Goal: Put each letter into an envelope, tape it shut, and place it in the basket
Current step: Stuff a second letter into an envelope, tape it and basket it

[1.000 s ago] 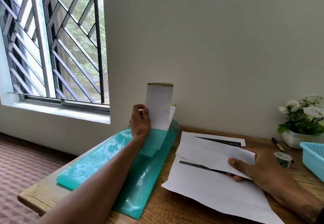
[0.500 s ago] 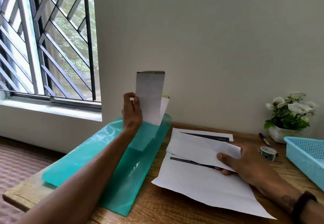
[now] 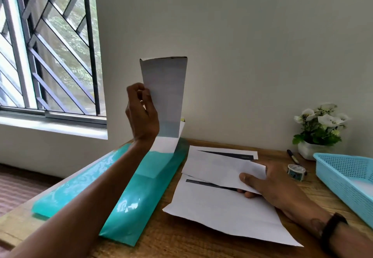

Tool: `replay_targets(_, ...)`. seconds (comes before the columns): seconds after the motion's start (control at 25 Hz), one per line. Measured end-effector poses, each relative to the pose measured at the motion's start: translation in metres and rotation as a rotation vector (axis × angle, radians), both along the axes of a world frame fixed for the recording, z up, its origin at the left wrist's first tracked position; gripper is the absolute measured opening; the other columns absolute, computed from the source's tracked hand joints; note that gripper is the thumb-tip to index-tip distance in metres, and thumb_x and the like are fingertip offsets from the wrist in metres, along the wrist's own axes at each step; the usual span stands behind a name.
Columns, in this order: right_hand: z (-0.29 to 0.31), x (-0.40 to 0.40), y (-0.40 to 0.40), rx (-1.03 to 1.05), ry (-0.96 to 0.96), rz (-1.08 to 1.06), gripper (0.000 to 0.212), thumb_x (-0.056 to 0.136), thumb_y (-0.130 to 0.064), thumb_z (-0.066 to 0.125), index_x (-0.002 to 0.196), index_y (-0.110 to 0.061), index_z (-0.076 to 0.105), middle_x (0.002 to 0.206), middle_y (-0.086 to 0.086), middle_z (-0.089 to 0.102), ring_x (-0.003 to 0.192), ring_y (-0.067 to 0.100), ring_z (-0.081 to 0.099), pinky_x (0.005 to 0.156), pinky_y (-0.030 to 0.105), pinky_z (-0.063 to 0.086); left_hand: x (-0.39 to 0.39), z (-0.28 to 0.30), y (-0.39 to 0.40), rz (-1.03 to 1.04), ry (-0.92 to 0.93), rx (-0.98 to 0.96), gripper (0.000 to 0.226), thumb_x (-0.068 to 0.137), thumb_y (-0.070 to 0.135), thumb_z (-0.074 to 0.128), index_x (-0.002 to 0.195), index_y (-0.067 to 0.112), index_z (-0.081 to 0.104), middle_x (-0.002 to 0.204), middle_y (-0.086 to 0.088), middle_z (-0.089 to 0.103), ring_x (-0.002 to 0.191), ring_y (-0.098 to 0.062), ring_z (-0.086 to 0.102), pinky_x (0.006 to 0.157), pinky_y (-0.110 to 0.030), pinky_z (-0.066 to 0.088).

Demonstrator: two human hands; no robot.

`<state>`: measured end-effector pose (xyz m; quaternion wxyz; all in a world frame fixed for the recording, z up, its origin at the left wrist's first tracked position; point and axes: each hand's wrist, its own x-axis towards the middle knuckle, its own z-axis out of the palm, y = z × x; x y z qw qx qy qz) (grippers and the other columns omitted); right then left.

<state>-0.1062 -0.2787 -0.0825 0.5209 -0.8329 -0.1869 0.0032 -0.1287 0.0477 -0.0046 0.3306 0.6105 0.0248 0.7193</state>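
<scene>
My left hand (image 3: pixel 142 114) holds a white envelope (image 3: pixel 164 96) upright by its left edge, lifted partly out of a translucent teal plastic folder (image 3: pixel 129 193) that lies on the wooden table (image 3: pixel 181 243). A second white sheet stands behind it in the folder. My right hand (image 3: pixel 268 183) pinches a folded white letter (image 3: pixel 218 167) lying across flat printed sheets (image 3: pixel 218 207). A light blue mesh basket (image 3: pixel 347 179) sits at the right edge. A roll of patterned tape (image 3: pixel 296 172) rests between the letters and the basket.
A pen (image 3: pixel 292 157) lies near a white pot of white flowers (image 3: pixel 319 130) at the back right, against the wall. A barred window (image 3: pixel 46 46) is at the left. The table's left end juts over the floor (image 3: pixel 12 187).
My left hand has drawn the envelope higher out of the teal folder. My right hand stays on the folded letter. The camera has shifted a little.
</scene>
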Motion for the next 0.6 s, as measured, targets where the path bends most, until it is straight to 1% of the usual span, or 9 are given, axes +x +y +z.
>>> replay_targets(0.08,-0.001,0.000,0.000,0.048,0.022,0.009,0.031,0.092,-0.028,0.078,0.119,-0.017,0.066,0.074,-0.002,0.082,0.060,0.013,0.078,0.048,0.009,0.050,-0.004,0.006,-0.005,0.010,0.036,0.009,0.022,0.110,0.023,0.047,0.118,0.006,0.056,0.097,-0.001,0.065,0.084,-0.012,0.063,0.074,-0.015,0.052)
replay_targets(0.24,-0.004,0.006,0.000,0.156,0.063,-0.083,0.034,0.092,-0.030,0.078,0.118,-0.015,0.063,0.074,0.005,0.081,0.058,0.018,0.078,0.046,0.014,0.053,-0.002,-0.007,-0.007,0.030,0.370,0.042,0.017,0.106,0.016,0.049,0.111,0.012,0.065,0.104,-0.008,0.071,0.084,-0.020,0.063,0.075,-0.027,0.051)
replay_targets(0.32,-0.003,0.009,-0.002,0.344,-0.056,-0.203,0.022,0.095,-0.024,0.076,0.112,-0.013,0.069,0.066,0.003,0.079,0.053,0.017,0.076,0.042,0.016,0.052,0.000,-0.018,-0.003,0.003,0.570,0.110,0.018,0.105,0.016,0.049,0.105,0.015,0.067,0.107,-0.008,0.072,0.083,-0.020,0.064,0.074,-0.027,0.052)
replay_targets(0.36,-0.002,0.009,-0.003,0.410,-0.153,-0.280,0.013,0.095,-0.023,0.075,0.107,-0.018,0.072,0.065,0.002,0.078,0.052,0.014,0.075,0.040,0.015,0.050,0.001,-0.023,-0.001,-0.005,0.665,0.163,0.019,0.104,0.018,0.049,0.101,0.017,0.068,0.106,-0.007,0.072,0.082,-0.019,0.065,0.072,-0.027,0.053)
replay_targets(0.4,0.001,0.007,-0.005,0.461,-0.244,-0.336,0.005,0.095,-0.022,0.076,0.099,-0.023,0.073,0.066,-0.002,0.077,0.052,0.006,0.074,0.038,0.013,0.049,0.002,-0.027,0.001,0.001,0.756,0.218,0.021,0.104,0.022,0.049,0.099,0.019,0.069,0.105,-0.006,0.073,0.081,-0.019,0.065,0.071,-0.030,0.054)
replay_targets(0.48,0.010,0.005,-0.008,0.480,-0.373,-0.395,0.020,0.093,-0.022,0.077,0.080,-0.032,0.066,0.073,-0.016,0.068,0.058,-0.017,0.066,0.036,0.004,0.041,0.006,-0.034,0.002,0.039,0.910,0.291,0.028,0.101,0.039,0.052,0.097,0.021,0.073,0.104,-0.002,0.074,0.080,-0.020,0.064,0.071,-0.033,0.053)
replay_targets(0.52,0.013,0.007,-0.011,0.479,-0.380,-0.373,0.025,0.092,-0.021,0.078,0.077,-0.035,0.064,0.071,-0.018,0.067,0.060,-0.022,0.064,0.036,0.002,0.039,0.007,-0.037,0.000,0.056,0.965,0.316,0.035,0.099,0.050,0.054,0.097,0.022,0.075,0.100,0.001,0.073,0.079,-0.019,0.064,0.069,-0.031,0.050)
replay_targets(0.56,0.015,0.008,-0.012,0.491,-0.381,-0.329,0.023,0.092,-0.021,0.079,0.077,-0.035,0.066,0.066,-0.013,0.070,0.059,-0.016,0.067,0.037,0.003,0.042,0.009,-0.039,-0.001,0.068,1.002,0.347,0.043,0.097,0.058,0.055,0.097,0.021,0.077,0.096,0.002,0.072,0.077,-0.018,0.064,0.067,-0.029,0.048)
replay_targets(0.6,0.016,0.008,-0.013,0.501,-0.362,-0.258,0.020,0.091,-0.022,0.079,0.080,-0.036,0.070,0.064,-0.007,0.074,0.057,-0.004,0.073,0.040,0.008,0.048,0.010,-0.041,-0.002,0.071,1.022,0.380,0.048,0.096,0.063,0.056,0.095,0.020,0.078,0.094,0.001,0.073,0.076,-0.017,0.065,0.066,-0.028,0.049)
